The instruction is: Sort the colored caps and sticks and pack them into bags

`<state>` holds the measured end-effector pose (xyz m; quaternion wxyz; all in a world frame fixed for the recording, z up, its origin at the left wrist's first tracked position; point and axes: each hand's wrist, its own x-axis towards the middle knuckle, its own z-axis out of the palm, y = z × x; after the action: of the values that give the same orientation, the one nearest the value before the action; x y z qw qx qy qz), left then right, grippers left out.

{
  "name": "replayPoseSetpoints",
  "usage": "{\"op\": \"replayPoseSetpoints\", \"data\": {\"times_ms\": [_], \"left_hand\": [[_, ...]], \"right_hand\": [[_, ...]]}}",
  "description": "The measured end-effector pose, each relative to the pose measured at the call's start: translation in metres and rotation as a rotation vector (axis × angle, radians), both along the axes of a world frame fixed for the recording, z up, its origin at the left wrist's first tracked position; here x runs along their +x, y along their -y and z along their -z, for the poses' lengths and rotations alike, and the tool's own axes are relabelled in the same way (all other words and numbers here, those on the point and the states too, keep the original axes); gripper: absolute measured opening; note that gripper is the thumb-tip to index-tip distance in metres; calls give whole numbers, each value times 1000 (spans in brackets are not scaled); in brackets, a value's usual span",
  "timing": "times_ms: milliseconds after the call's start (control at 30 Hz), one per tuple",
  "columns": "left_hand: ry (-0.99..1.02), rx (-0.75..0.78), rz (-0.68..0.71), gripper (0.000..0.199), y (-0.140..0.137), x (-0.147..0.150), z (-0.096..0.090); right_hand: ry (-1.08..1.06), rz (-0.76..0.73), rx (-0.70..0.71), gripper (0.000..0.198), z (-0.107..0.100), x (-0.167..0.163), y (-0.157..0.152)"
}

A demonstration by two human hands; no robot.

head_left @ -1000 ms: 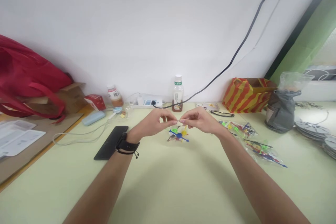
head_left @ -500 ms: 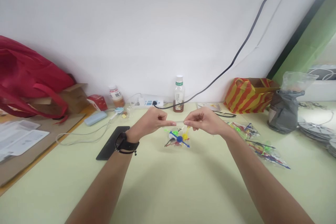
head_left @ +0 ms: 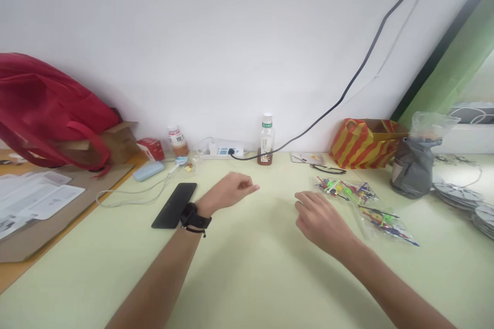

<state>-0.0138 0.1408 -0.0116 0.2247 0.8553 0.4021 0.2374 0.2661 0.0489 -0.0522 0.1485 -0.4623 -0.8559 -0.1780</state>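
Note:
My left hand, with a black watch on its wrist, hovers over the table's middle. Its fingers are curled in and the thumb points right; nothing shows in it. Across from it, my right hand is turned back-up, its fingers loosely bent and slightly apart at the tips, with no object visible in them. Nearest to that hand lies a clear bag of colourful plastic pieces. A second such bag, with a blue pointed piece sticking out, rests just right of it.
A black phone lies left of my left wrist. Toward the wall stand a drink bottle, a power strip and a striped bag. Glasses lie before that bag. A red backpack sits far left; grey discs are stacked right.
My hands have drawn apart, the right one moving down and toward me. The bag of coloured pieces that hung between them no longer shows there. The camera view has shifted slightly.

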Motion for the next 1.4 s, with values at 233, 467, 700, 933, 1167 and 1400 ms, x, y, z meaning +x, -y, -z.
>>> {"op": "replayPoseSetpoints", "data": {"times_ms": [233,467,700,933,1167,1400], "left_hand": [[-68,28,23,22,46,19,40],[16,95,3,19,62,17,70],[153,65,-66,18,50,5,92],[69,112,-63,20,51,2,97],[-195,87,-4,69,60,3,90],[-378,35,49,94,66,6,77]], "right_hand": [[15,238,-91,22,43,7,31],[8,487,-208,14,49,48,29],[-57,485,-187,19,42,64,9],[-245,162,-352,32,32,22,-14],[-333,-29,-511,62,55,-24,-6],[-289,-30,-679,75,54,-28,0]]}}
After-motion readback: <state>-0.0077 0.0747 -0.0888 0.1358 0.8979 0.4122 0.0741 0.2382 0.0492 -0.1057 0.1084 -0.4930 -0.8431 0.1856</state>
